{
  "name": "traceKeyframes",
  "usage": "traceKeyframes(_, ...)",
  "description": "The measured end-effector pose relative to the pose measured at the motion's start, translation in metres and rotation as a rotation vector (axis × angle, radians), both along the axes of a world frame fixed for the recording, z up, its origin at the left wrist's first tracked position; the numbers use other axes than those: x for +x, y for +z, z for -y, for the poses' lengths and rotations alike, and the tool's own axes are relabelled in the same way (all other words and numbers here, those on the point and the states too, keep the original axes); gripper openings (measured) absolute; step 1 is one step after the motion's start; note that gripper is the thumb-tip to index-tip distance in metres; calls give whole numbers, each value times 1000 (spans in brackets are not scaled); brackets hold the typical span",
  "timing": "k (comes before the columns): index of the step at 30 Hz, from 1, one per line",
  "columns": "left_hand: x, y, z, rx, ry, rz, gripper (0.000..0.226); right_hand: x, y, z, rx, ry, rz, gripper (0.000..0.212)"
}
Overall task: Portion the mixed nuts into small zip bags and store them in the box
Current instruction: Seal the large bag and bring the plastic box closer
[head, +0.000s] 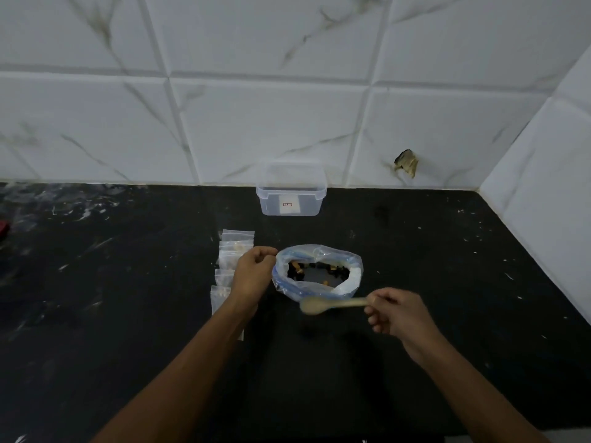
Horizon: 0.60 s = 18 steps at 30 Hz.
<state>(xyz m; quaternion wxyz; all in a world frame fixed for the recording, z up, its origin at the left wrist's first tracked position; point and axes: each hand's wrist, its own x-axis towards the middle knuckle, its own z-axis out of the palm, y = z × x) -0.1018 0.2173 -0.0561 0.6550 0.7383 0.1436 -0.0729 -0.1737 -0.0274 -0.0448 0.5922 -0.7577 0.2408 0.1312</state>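
A large clear bag [351, 276] with a rolled-down blue-edged rim stands open on the black counter, with mixed nuts [332, 270] at its bottom. My left hand [254, 271] pinches the bag's left rim. My right hand [398, 313] holds a pale wooden spoon [323, 304] by its handle, the bowl pointing left just in front of the bag. Several small zip bags [235, 247] lie in a column left of the big bag, partly hidden by my left forearm. A clear plastic box [291, 195], lid off, stands against the wall behind.
The black counter [447, 282] is flecked with white marks. Tiled walls close it off at the back and on the right. A red object [3, 231] shows at the far left edge. A chipped hole [406, 163] marks the back wall.
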Motion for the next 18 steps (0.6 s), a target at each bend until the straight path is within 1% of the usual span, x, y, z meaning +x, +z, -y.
traceKeyframes(2, -1, -1, -1, 4, -1, -4, 17, -14, -12, -10, 15, 85, -80, 15)
traceKeyframes(4, -2, -3, -2, 16, -2, -16, 17, -23, -24, -19, 30, 123, -133, 16)
traceKeyframes(9, -1, -7, -3, 40, 4, -27, 18, -25, -41, -30, 10, 120, -196, 15)
traceKeyframes(12, 1, -10, -3, 57, 20, -79, 15, -22, -46, -32, -50, 125, -211, 13)
traceKeyframes(14, 4, -13, -4, 88, 7, -127, 23, -22, -47, -31, -126, 175, -221, 13)
traceKeyframes(16, 7, -16, -4, 136, -21, -172, 36, -21, -48, -27, -309, 276, -196, 11)
traceKeyframes(18, 11, -16, -3, 176, -43, -227, 45, -16, -46, -20, -517, 334, -108, 10)
